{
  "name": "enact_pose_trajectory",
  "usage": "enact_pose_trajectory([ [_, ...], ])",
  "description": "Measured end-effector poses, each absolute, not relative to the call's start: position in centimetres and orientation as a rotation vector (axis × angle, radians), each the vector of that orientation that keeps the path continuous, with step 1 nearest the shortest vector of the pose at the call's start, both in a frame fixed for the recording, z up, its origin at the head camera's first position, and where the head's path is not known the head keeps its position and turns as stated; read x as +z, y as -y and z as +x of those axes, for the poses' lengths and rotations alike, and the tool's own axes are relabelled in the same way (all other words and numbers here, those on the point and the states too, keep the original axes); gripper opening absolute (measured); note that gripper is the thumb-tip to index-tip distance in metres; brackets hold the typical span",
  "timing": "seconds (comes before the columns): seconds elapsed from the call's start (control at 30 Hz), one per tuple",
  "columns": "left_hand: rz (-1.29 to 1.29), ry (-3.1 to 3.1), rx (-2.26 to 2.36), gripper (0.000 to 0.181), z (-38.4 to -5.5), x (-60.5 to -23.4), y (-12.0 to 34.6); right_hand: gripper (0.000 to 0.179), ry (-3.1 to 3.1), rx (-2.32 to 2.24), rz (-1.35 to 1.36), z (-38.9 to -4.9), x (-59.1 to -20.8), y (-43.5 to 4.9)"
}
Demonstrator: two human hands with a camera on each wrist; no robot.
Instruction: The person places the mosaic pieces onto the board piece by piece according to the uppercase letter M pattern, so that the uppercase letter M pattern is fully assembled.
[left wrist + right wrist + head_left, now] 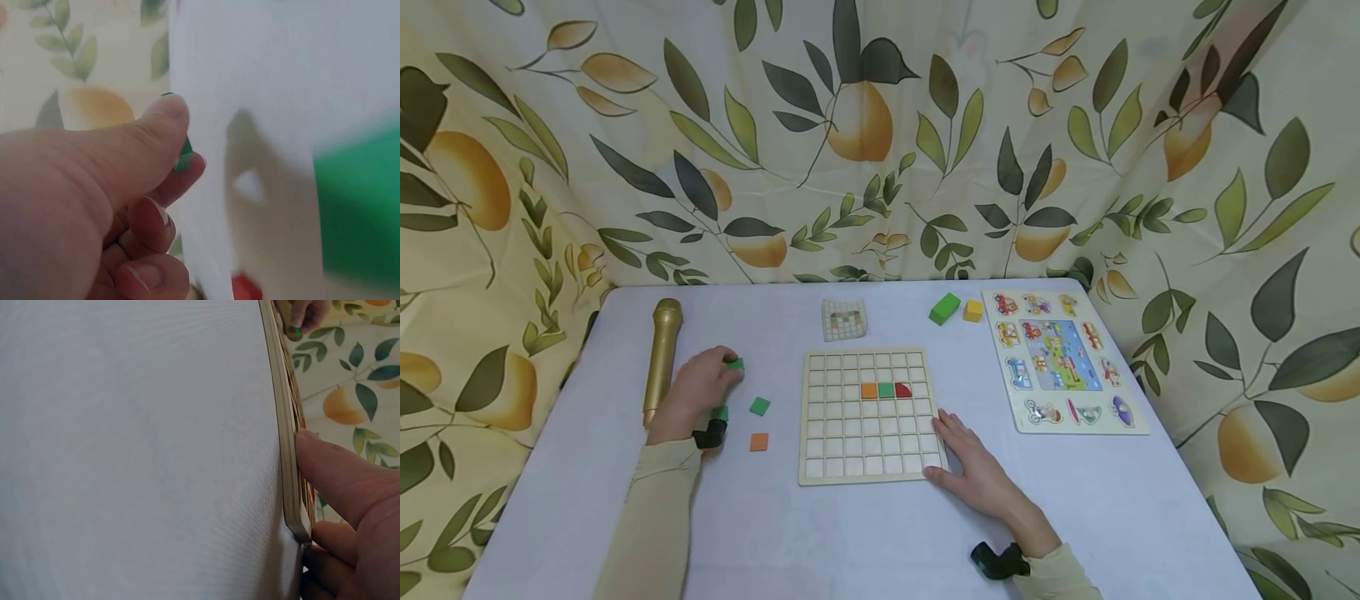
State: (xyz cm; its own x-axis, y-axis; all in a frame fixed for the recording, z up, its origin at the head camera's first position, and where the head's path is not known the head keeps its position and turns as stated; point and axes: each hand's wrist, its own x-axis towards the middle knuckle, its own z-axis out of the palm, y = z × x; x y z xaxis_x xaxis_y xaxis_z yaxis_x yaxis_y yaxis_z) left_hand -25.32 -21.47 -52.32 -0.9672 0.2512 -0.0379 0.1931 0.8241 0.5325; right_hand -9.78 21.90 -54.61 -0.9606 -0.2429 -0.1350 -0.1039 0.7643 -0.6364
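My left hand (694, 390) pinches a small green tile (186, 153) between thumb and index finger, above the left side of the table. Another green tile (720, 413) shows partly beside that wrist. A loose green tile (760, 406) and an orange tile (759, 442) lie between this hand and the wooden grid board (844, 429). In one row of the board sit an orange tile (868, 391), a green tile (886, 391) and a red rounded piece (903, 390). My right hand (973, 471) rests with extended fingers against the board's right edge.
A gold microphone (662, 358) lies left of the left hand. Behind the board is a small patterned card (844, 320). Farther right are a green block (944, 309), a yellow block (973, 311) and a picture puzzle board (1090, 427). In the left wrist view, a red piece (245, 287) shows.
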Motion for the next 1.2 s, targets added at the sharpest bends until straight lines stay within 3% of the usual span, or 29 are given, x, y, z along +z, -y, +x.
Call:
enact_pose_trajectory([
  [0.73,0.628,-2.816,0.959,0.03,-24.9,-51.5,10.0,0.082,-2.75,-0.992,-0.276,-9.7,-54.6,-22.0],
  [1.2,0.905,-2.794,0.85,0.023,-24.0,-52.8,7.0,0.081,-2.746,-0.992,-0.275,-9.7,-54.4,-21.9],
])
